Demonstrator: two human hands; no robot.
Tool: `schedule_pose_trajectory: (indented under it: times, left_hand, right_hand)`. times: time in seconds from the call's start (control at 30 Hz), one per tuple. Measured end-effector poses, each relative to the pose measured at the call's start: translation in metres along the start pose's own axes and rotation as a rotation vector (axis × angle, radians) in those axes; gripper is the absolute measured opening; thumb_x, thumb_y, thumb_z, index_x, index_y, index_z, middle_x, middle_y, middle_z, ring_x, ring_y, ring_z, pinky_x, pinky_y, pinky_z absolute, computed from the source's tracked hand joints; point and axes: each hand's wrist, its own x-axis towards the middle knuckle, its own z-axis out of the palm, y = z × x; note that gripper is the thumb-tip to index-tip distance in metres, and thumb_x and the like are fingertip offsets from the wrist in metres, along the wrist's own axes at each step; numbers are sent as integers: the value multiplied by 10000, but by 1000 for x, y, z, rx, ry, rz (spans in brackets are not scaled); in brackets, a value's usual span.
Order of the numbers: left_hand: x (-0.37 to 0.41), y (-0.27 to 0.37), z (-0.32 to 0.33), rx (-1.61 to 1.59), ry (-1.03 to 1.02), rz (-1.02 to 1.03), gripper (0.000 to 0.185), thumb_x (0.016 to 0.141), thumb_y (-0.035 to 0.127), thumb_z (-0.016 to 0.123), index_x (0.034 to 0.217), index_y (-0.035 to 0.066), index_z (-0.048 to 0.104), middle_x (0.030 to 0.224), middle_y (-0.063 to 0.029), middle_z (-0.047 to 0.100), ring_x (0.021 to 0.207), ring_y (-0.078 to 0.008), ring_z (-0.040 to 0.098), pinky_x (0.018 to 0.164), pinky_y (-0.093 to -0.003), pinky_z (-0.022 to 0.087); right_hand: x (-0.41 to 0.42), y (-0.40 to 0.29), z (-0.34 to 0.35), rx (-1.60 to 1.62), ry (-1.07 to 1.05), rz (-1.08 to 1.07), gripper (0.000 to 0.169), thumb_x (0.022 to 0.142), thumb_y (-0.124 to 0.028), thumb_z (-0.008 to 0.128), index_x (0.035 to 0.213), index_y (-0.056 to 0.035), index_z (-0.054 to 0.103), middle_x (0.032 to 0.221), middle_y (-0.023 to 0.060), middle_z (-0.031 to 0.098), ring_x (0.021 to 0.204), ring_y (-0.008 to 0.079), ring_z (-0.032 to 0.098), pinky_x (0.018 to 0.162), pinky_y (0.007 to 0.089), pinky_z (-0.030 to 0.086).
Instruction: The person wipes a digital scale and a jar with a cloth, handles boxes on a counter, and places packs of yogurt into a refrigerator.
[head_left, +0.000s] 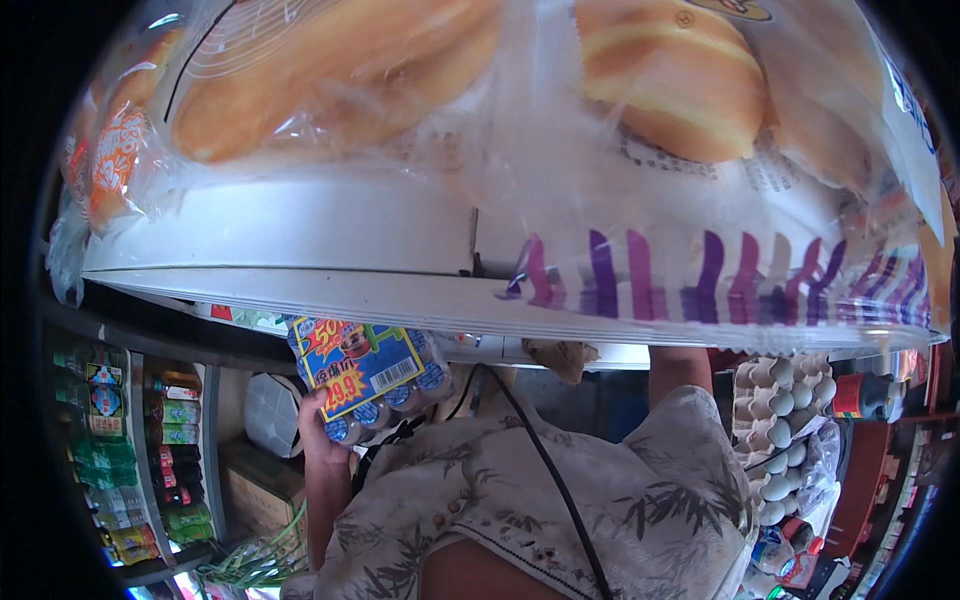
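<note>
My left hand (322, 427) grips the near-left edge of a shrink-wrapped pack of small round-topped containers with blue and white lids (367, 412). A yellow and blue printed card (367, 367) lies on top of the pack and bears writing. The pack is tilted, and its far end passes under the edge of a white shelf (300, 225). My right hand is out of view; only the forearm (679, 367) shows, running behind the shelf edge and the bread bags. Bagged bread rolls (675, 90) and a long bagged loaf (337, 82) fill the top, very near the camera.
At left, shelves hold drink bottles (105, 450) beside a cardboard box (262, 495) and green leafy stalks (255, 559). Egg trays (780, 435) stand at right with a dark bottle (862, 397). A black cable (547, 465) hangs across my shirt. A crumpled brown bag (562, 358) lies below the shelf edge.
</note>
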Motion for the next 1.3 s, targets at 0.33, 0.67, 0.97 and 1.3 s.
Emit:
schedule_pose_trajectory:
  times: [0.33,0.67,0.97,1.3]
  left_hand:
    - [14,2,7,16,-77,-31,610,760,260,625,1274,-22,459,1173,-164,603,1020,-272,622,897,-390,495]
    - [17,8,4,48,-41,-61,600,764,263,622,1263,-32,467,1165,-170,604,1033,-278,614,919,-382,479]
    - [27,14,8,53,-159,-127,578,778,249,601,1263,-34,464,1170,-174,602,1041,-285,610,925,-394,475]
    - [24,11,-4,28,-107,-134,566,774,231,589,1260,-31,470,1181,-173,598,1039,-290,611,928,-402,474]
  right_hand:
    - [6,-17,9,117,61,32,810,710,-372,751,1390,-167,362,1395,288,269,1224,505,343,972,528,382]
    - [-86,-98,-151,750,218,-462,865,703,-394,756,1428,-191,329,1439,294,217,1256,525,305,990,545,366]
    - [-198,-153,-8,308,17,-719,600,724,-267,724,1259,-99,511,1296,250,440,1178,445,416,991,463,386]
    - [-113,-253,12,293,-7,-761,357,792,-132,577,1131,-19,579,1169,276,487,1061,437,468,904,466,428]
